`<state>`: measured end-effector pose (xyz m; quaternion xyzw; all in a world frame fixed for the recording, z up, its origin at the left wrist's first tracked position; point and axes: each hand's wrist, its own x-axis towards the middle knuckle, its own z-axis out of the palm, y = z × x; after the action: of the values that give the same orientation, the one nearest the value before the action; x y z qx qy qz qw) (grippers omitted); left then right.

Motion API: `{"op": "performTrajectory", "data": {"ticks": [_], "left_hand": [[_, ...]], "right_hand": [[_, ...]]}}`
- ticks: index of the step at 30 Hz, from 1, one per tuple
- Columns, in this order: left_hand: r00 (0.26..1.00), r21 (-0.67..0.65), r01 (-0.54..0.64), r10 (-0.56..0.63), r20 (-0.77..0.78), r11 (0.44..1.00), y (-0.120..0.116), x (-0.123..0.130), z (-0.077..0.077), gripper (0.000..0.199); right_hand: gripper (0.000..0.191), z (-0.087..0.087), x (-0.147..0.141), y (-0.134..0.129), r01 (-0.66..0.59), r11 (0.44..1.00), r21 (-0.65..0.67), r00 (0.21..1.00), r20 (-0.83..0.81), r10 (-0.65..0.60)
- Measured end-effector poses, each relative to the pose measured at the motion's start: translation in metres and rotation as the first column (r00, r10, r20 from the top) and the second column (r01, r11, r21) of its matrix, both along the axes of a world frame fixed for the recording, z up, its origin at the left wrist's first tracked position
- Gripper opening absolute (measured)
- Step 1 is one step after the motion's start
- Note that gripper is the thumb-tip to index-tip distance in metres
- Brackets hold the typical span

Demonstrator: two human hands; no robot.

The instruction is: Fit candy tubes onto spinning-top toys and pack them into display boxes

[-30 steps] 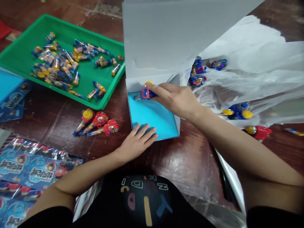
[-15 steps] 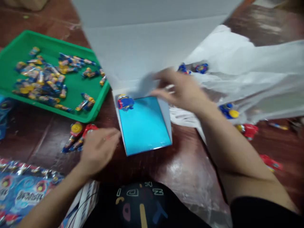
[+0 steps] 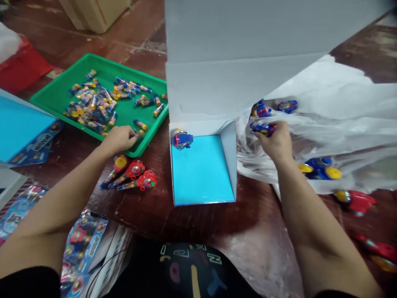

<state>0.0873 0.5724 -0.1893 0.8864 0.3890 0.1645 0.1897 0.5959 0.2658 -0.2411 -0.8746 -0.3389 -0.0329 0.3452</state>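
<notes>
My left hand (image 3: 119, 138) reaches over the near rim of the green tray (image 3: 127, 66), its fingertips closed on a small blue-and-yellow tube (image 3: 141, 132). More such tubes (image 3: 93, 99) lie piled loosely in the tray. With fingers around a blue toy (image 3: 263, 128), my right hand (image 3: 281, 142) is over white plastic sheeting, right of the box. Between my hands stands the open white box (image 3: 203, 89) with a bright blue bottom (image 3: 203, 174). One blue-and-red toy (image 3: 182, 140) rests in its far left corner.
Three red toys with tubes (image 3: 136, 169) lie below the tray. More blue toys (image 3: 321, 167) and red toys (image 3: 356, 202) lie on the right. Printed packs (image 3: 87, 240) are at lower left. A cardboard carton (image 3: 96, 14) stands at the back.
My left hand has moved from beside the red toys up into the tray. My right hand has left the box and now grips a blue toy on the sheeting. The view has shifted left.
</notes>
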Motion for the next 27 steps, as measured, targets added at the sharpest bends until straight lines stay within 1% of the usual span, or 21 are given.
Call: {"op": "performTrajectory", "data": {"ticks": [2,3,4,5,6,7,8,9,10,11,12,14,17,19,20,21,22,24,25,26,27], "left_hand": [[0.995,-0.001,-0.103,0.103,0.013,0.995,-0.028,-0.010,0.024,0.024],[0.993,-0.037,-0.110,0.111,0.043,0.993,-0.048,-0.011,0.038,0.026],[0.992,-0.123,-0.069,0.081,0.098,0.990,-0.071,-0.009,0.051,0.031],[0.987,-0.215,0.005,0.029,0.155,0.977,-0.097,-0.005,0.062,0.035],[0.984,-0.298,0.102,-0.051,0.173,0.949,-0.123,0.003,0.070,0.037],[0.977,-0.393,0.182,-0.119,0.179,0.901,-0.148,0.012,0.076,0.038],[0.961,-0.458,0.264,-0.190,0.202,0.849,-0.169,0.022,0.078,0.038],[0.944,-0.513,0.326,-0.243,0.224,0.794,-0.187,0.032,0.078,0.037],[0.927,-0.548,0.372,-0.273,0.256,0.749,-0.201,0.040,0.075,0.036],[0.911,-0.558,0.409,-0.291,0.291,0.722,-0.209,0.046,0.071,0.035],[0.899,-0.552,0.433,-0.299,0.319,0.713,-0.215,0.050,0.067,0.033],[0.882,-0.491,0.461,-0.319,0.348,0.739,-0.218,0.053,0.060,0.030],[0.859,-0.308,0.485,-0.381,0.341,0.818,-0.220,0.050,0.056,0.023],[0.849,-0.140,0.482,-0.422,0.318,0.865,-0.223,0.048,0.054,0.021],[0.838,-0.026,0.480,-0.450,0.307,0.877,-0.224,0.047,0.052,0.021],[0.825,0.106,0.478,-0.487,0.287,0.872,-0.224,0.046,0.050,0.023],[0.805,0.241,0.482,-0.535,0.258,0.842,-0.223,0.045,0.047,0.026],[0.763,0.451,0.500,-0.623,0.174,0.739,-0.217,0.042,0.041,0.036],[0.752,0.507,0.511,-0.647,0.129,0.694,-0.213,0.040,0.039,0.041],[0.758,0.526,0.514,-0.646,0.093,0.678,-0.208,0.038,0.037,0.046],[0.779,0.522,0.499,-0.622,0.078,0.691,-0.204,0.035,0.036,0.051]], "right_hand": [[0.060,0.032,-0.022,-0.030,-0.057,0.994,0.093,0.995,0.081,0.050],[0.062,0.050,-0.038,-0.044,-0.112,0.983,0.146,0.990,0.102,0.098],[0.062,0.069,-0.057,-0.054,-0.218,0.957,0.192,0.974,0.106,0.201],[0.057,0.086,-0.079,-0.061,-0.351,0.904,0.245,0.936,0.106,0.335],[0.052,0.101,-0.102,-0.063,-0.505,0.825,0.253,0.861,0.087,0.500],[0.048,0.113,-0.125,-0.062,-0.658,0.719,0.225,0.749,0.100,0.654],[0.045,0.120,-0.146,-0.057,-0.772,0.606,0.192,0.630,0.104,0.769],[0.042,0.124,-0.164,-0.051,-0.851,0.495,0.174,0.514,0.089,0.853],[0.040,0.124,-0.179,-0.044,-0.898,0.405,0.170,0.422,0.077,0.903],[0.038,0.122,-0.190,-0.038,-0.919,0.349,0.184,0.365,0.061,0.929],[0.037,0.119,-0.198,-0.034,-0.926,0.321,0.196,0.336,0.046,0.941],[0.036,0.113,-0.206,-0.031,-0.928,0.333,0.169,0.344,0.042,0.938],[0.033,0.111,-0.209,-0.036,-0.919,0.384,0.089,0.388,0.035,0.921],[0.036,0.114,-0.213,-0.039,-0.898,0.414,0.149,0.410,-0.062,0.910],[0.038,0.116,-0.215,-0.039,-0.875,0.438,0.208,0.407,-0.177,0.896],[0.041,0.117,-0.219,-0.039,-0.841,0.472,0.266,0.377,-0.337,0.862],[0.043,0.118,-0.222,-0.039,-0.799,0.516,0.309,0.313,-0.521,0.795],[0.048,0.119,-0.228,-0.037,-0.720,0.613,0.326,0.130,-0.804,0.580],[0.052,0.119,-0.228,-0.037,-0.694,0.649,0.311,0.065,-0.871,0.487],[0.055,0.120,-0.227,-0.036,-0.674,0.675,0.300,0.047,-0.895,0.444],[0.057,0.121,-0.224,-0.035,-0.659,0.693,0.292,0.085,-0.887,0.455]]}}
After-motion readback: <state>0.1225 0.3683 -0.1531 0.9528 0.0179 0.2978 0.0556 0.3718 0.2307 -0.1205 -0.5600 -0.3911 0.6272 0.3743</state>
